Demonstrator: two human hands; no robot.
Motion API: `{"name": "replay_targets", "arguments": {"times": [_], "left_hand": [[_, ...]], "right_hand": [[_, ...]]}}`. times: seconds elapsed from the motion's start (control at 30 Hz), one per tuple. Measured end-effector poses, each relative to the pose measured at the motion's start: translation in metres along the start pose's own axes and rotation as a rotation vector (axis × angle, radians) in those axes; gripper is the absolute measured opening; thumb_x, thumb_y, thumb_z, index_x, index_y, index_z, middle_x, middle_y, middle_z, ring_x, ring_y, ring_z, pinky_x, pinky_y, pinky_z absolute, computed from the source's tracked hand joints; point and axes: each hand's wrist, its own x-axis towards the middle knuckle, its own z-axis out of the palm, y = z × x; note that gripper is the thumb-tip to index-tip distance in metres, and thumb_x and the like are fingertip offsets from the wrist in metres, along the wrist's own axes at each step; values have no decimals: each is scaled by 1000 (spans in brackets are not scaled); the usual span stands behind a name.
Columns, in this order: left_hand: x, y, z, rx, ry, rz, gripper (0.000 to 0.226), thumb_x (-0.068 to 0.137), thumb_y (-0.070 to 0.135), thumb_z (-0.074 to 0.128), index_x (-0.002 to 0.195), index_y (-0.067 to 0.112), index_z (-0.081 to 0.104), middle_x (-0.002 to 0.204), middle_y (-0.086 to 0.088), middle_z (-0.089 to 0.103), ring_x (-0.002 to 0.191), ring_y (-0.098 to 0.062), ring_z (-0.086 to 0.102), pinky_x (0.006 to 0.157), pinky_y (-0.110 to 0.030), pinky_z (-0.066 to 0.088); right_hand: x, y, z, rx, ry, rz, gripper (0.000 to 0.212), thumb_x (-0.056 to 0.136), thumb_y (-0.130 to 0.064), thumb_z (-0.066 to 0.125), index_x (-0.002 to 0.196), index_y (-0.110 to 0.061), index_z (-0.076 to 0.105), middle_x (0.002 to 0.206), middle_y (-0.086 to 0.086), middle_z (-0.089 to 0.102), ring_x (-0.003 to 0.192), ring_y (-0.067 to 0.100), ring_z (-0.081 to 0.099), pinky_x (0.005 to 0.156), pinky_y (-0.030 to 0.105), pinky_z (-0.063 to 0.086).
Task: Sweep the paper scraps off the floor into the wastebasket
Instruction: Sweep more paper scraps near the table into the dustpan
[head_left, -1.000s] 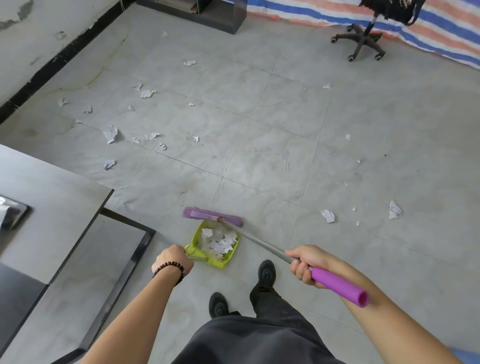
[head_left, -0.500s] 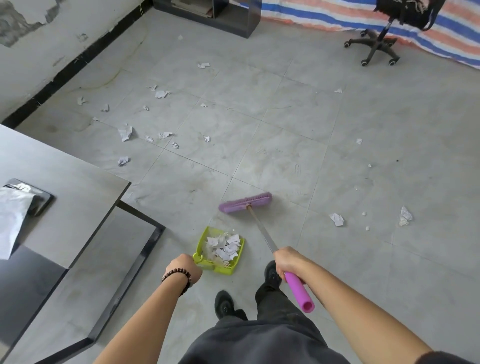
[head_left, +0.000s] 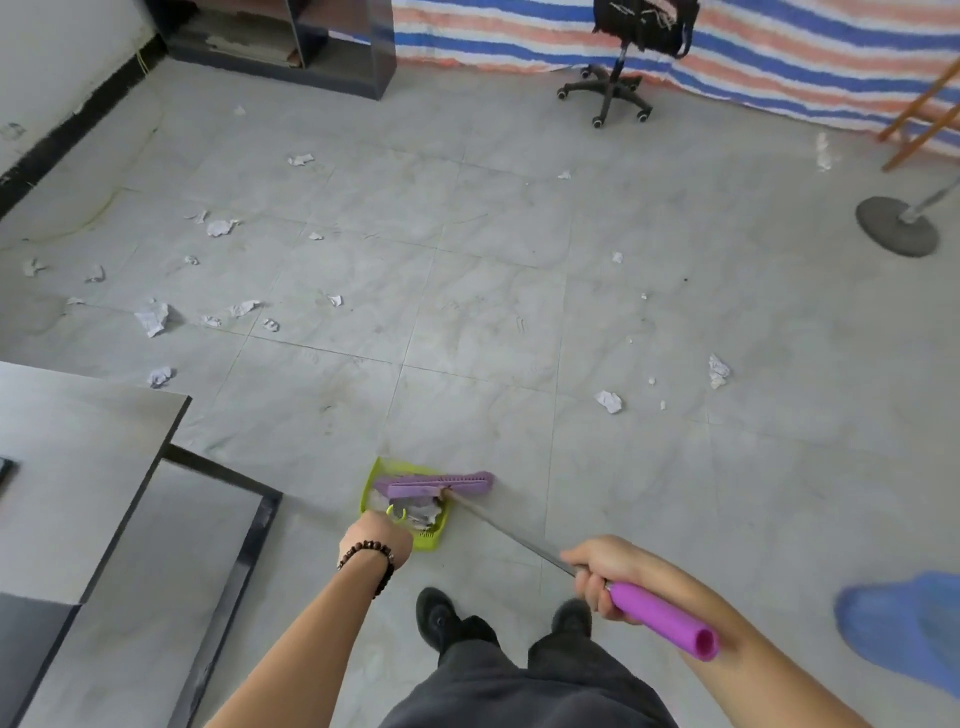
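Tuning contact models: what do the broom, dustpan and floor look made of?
Broom: head looks like matte purple moulded plastic; shaft a grey, shiny tube, likely metal; purple grip plastic or rubber, unclear. Dustpan: lime-green thin-walled plastic, moulded rim. Floor: grey marbled tiles, grout lines, slight sheen; probably ceramic.

light: bright, even | shadows: soft | blur: slight | edges: wide-angle bend

No legible text, labels, brands or nos. anywhere; print on paper scraps too blurred.
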Motion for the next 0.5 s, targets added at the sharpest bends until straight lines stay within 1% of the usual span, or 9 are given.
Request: {"name": "replay_targets", "arguments": {"times": [0.07, 0.13, 0.23, 0.27, 0.33, 0.43, 0.5], "left_hand": [[-10, 10, 9, 57, 14, 52, 13, 86, 11, 46, 91, 8, 57, 71, -4, 57, 60, -23, 57, 49, -26, 42], [-23, 21, 20, 84, 33, 97, 18, 84, 13, 47, 96, 9, 60, 78, -5, 60, 68, -26, 59, 53, -26, 43], [-45, 42, 42, 119, 45, 177, 23, 81, 15, 48, 98, 12, 63, 88, -8, 66, 73, -29, 61, 61, -27, 52], [-52, 50, 52, 122, 47, 203, 26, 80, 16, 48, 101, 14, 64, 88, -8, 67, 72, -28, 61, 58, -26, 51], [-69, 69, 74, 136, 53, 271, 31, 79, 16, 48, 105, 16, 64, 85, -8, 66, 67, -27, 58, 51, -23, 45], [-109, 105, 115, 178, 65, 388, 27, 78, 11, 46, 96, 15, 66, 70, -4, 62, 59, -23, 56, 50, -22, 42], [-145, 129, 147, 227, 90, 455, 25, 77, 9, 47, 92, 15, 67, 67, -3, 61, 60, -23, 57, 50, -22, 41]], "right_hand": [[-4, 21, -11, 121, -2, -57, 35, 103, -30, 43, 73, -12, 44, 46, -6, 36, 28, 2, 33, 26, 14, 30], [-8, 45, -23, 263, 1, -105, 31, 102, -30, 45, 78, -12, 47, 48, -5, 38, 29, 2, 35, 26, 15, 31], [-14, 90, -46, 493, -10, -191, 30, 101, -28, 46, 78, -11, 47, 50, -4, 40, 28, 3, 37, 26, 14, 32], [-17, 106, -55, 554, -13, -216, 30, 102, -28, 45, 76, -11, 47, 51, -4, 40, 28, 2, 37, 26, 13, 31], [-24, 139, -74, 636, -10, -267, 32, 102, -27, 43, 74, -12, 45, 51, -4, 39, 27, 2, 36, 26, 12, 30], [-32, 195, -106, 686, 14, -344, 31, 101, -24, 41, 72, -13, 43, 48, -5, 39, 28, 2, 35, 28, 12, 29], [-37, 237, -128, 729, 55, -386, 29, 99, -22, 40, 72, -13, 42, 46, -5, 41, 29, 2, 35, 29, 12, 29]]}}
